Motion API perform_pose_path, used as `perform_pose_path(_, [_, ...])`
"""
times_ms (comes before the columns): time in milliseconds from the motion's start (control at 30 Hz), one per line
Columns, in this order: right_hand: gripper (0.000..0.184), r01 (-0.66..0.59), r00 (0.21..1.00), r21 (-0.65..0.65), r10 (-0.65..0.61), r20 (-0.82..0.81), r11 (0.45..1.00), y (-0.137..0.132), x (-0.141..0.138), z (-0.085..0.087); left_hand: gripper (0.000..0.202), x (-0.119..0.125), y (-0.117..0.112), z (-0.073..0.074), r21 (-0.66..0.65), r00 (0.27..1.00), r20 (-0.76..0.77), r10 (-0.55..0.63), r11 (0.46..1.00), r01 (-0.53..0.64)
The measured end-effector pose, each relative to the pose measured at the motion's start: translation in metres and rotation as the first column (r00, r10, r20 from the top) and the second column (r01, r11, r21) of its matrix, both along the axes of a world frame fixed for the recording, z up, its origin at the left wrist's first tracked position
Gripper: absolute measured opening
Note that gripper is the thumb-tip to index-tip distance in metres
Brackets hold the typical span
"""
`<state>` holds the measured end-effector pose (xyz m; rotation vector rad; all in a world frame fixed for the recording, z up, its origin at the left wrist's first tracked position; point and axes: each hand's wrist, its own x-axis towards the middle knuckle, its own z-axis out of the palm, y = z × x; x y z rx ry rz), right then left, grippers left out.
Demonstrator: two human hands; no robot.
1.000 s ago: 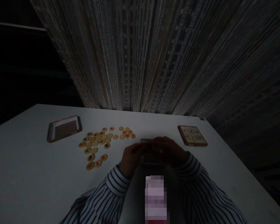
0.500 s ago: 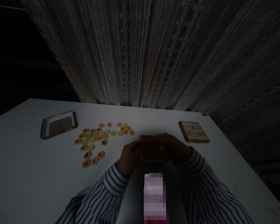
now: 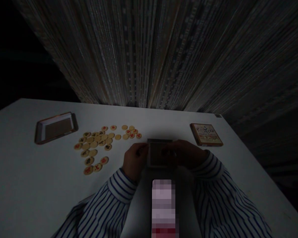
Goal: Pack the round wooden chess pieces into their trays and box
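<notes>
A small dark rectangular tray or box [image 3: 157,155] lies between my hands on the white table, too dim to make out what is in it. My left hand [image 3: 134,161] is closed, its fingers and thumb at the left edge of this dark box. From the other side my right hand [image 3: 188,153] curls its fingers over the right edge; they are deep in shadow. Left of my hands, round wooden Chinese chess pieces [image 3: 97,138] are spread loosely, some showing red or black characters and others blank side up. A smaller group of pieces [image 3: 131,135] lies nearer my left hand.
At the far left an open shallow box half [image 3: 39,134] rests on the table [image 3: 52,181]. To the right sits a flat box with a printed lid [image 3: 206,134]. A blurred-out upright rectangle [image 3: 163,208] is close in front of me. Behind the table hangs a striped curtain [image 3: 136,59].
My hands have drawn apart, uncovering more of the dark box between them. The whole view has shifted slightly, with the pieces and boxes sitting higher and a little further left.
</notes>
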<state>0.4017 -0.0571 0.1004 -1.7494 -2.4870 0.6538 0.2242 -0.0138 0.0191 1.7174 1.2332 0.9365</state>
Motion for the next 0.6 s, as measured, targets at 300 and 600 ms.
perform_pose_path(300, [0.022, 0.035, 0.993, -0.102, -0.023, 0.114, 0.994, 0.001, 0.000, -0.005, 0.028, 0.002, 0.000, -0.003, 0.042, 0.989, -0.150, 0.009, 0.999, -0.003])
perform_pose_path(600, [0.025, 0.002, 0.987, -0.103, 0.015, 0.162, 0.995, 0.003, 0.003, -0.017, 0.025, 0.001, 0.001, -0.011, 0.109, 0.981, -0.194, -0.018, 0.993, 0.039])
